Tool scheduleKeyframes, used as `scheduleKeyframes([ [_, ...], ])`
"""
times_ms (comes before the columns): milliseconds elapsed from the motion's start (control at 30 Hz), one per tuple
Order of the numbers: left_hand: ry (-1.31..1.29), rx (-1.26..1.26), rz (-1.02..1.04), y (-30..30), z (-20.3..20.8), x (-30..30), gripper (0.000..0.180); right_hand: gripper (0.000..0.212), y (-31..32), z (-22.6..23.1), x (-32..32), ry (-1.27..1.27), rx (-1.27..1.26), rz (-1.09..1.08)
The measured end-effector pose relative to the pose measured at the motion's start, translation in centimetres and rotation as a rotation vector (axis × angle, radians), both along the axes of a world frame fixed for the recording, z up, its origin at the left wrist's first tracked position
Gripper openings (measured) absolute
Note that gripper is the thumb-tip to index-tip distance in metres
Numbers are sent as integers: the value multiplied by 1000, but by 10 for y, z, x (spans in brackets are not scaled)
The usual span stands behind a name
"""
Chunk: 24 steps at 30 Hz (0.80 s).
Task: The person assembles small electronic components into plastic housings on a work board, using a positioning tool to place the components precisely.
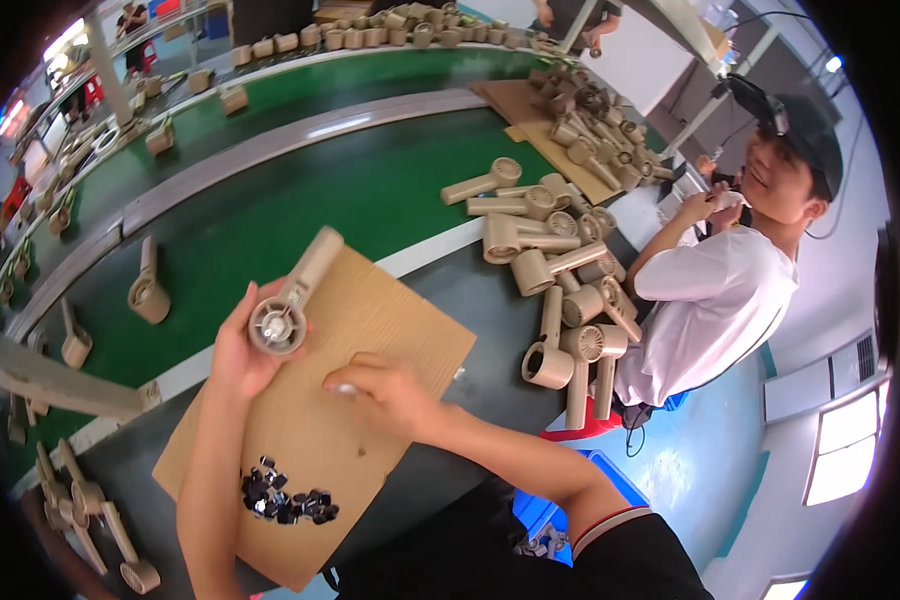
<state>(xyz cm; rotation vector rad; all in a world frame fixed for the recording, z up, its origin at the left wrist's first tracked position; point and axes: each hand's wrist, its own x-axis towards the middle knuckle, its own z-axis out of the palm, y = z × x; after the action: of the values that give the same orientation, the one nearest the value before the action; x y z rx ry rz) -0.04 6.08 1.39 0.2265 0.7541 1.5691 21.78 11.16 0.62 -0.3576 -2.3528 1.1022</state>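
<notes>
head view: left hand (240, 355) is gripping a beige handheld fan body (295, 291) by its round head, over the far left part of a cardboard sheet (415, 325). vaned open side of the head faces up, bright shiny center; handle points up and right, away from the person.

right hand (395, 392) is just above the same sheet, near the fan but not touching it. fingers curled in, pale shiny spot at the tips; can't tell if that's a held part or just a nail.

loose pile of small black glossy pieces (265, 490) on the near part of the sheet, beside the left forearm. sheet lies tilted on a dark table (490, 390).

right end of table: jumbled heap of beige fan bodies (582, 306), well apart from the hands. a few more fan bodies (87, 497) at lower left.

beyond the table: green conveyor belt (270, 200) with spaced-out fan bodies. co-worker (715, 275) in white shirt and black cap at right. blue bin (622, 482) low by the right elbow, grey parts (547, 543) inside.
</notes>
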Motion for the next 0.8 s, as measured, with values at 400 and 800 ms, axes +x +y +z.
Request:
scheduleKeyframes([
  [400,367,59,153,-11,-13,15,46,14,36,25,-25,11,-414,-398],
  [800,952,7,211,-33,-21,6,41,15,22,7,-71,169,-229,-155],
])
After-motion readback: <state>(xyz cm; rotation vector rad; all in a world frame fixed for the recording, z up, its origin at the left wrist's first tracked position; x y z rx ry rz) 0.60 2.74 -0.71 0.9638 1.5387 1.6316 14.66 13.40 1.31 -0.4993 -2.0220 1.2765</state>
